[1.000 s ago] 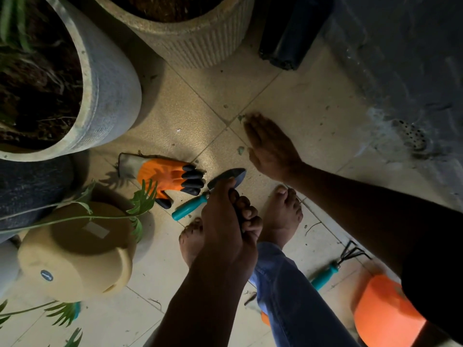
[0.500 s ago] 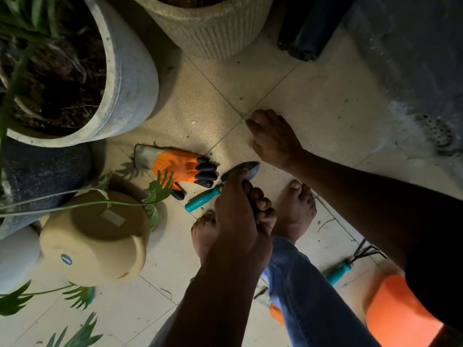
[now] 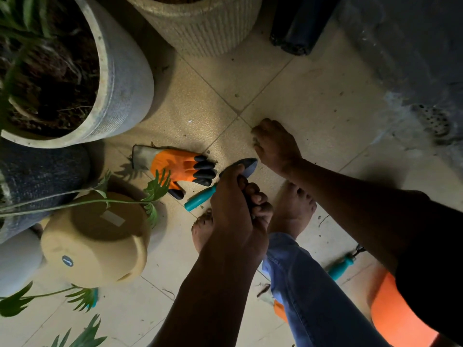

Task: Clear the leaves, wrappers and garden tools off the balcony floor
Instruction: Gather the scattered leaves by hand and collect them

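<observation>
The right hand (image 3: 276, 146) has slid a little down and toward the middle of the picture since a moment ago, and its fingers are now bent down onto the floor, where before they lay flatter. I cannot tell if it has picked anything up. The left hand (image 3: 236, 211) is still wrapped around the trowel (image 3: 246, 163), with the gray blade poking out above the fist and the teal handle (image 3: 199, 200) sticking out to the left. The floor (image 3: 313, 96) is pale tile with thin lines between the squares and small crumbs of dirt on it. A dark wall (image 3: 413, 46) fills the upper right, with a round drain (image 3: 434, 121) below it. An orange glove (image 3: 176, 166) with black fingertips lies on the tile just left of the trowel. A small rake (image 3: 344, 265) with a teal handle lies at the lower right, partly hidden by the right arm. A big gray pot (image 3: 125, 78) in the upper left holds dark soil. A ribbed tan pot (image 3: 205, 28) stands at the top. A yellow pot (image 3: 100, 246) lies upside down at the lower left, with green leaves (image 3: 157, 186) hanging over it.
</observation>
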Demonstrator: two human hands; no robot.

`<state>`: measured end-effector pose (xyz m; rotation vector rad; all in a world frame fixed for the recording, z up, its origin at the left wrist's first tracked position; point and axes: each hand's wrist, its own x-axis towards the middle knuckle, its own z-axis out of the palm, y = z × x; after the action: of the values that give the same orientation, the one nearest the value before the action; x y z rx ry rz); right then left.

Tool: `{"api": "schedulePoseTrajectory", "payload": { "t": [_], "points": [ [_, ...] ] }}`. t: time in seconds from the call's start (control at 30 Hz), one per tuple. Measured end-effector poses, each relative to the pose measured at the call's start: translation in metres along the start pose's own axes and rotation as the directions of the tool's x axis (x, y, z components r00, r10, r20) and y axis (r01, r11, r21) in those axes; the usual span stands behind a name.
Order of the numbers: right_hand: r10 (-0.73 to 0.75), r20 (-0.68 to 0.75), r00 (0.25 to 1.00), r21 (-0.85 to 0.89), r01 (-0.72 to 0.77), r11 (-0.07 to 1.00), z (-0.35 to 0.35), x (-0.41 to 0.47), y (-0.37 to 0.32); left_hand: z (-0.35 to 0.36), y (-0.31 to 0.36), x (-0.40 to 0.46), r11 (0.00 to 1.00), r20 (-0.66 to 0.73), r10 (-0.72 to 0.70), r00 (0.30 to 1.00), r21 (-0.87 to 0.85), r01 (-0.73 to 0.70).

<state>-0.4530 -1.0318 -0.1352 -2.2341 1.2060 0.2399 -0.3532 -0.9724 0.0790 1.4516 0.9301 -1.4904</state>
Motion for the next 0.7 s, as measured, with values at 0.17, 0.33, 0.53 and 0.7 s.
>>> {"api": "schedulePoseTrajectory", "payload": {
  "t": [0.17, 0.33, 0.53, 0.7],
  "points": [
    [0.053, 0.008, 0.999, -0.022, -0.053, 0.998, 0.003, 0.001, -0.008, -0.001, -0.002, 0.002, 1.0, 0.006, -0.001, 1.0, 0.027, 0.001],
    [0.028, 0.04, 0.999, -0.088, -0.024, 0.996, 0.003, -0.001, -0.005, -0.001, -0.006, 0.006, 0.998, -0.013, 0.015, 1.0, 0.06, -0.014],
    [0.247, -0.06, 0.967, 0.18, -0.233, 0.956, -0.024, -0.017, -0.01, -0.01, -0.016, 0.005, 0.995, 0.013, -0.001, 1.0, 0.103, 0.0],
    [0.37, -0.167, 0.914, 0.681, -0.164, 0.713, -0.108, -0.072, -0.063, -0.02, -0.024, -0.009, 0.982, 0.014, -0.013, 1.0, 0.188, 0.01]
  ]
}}
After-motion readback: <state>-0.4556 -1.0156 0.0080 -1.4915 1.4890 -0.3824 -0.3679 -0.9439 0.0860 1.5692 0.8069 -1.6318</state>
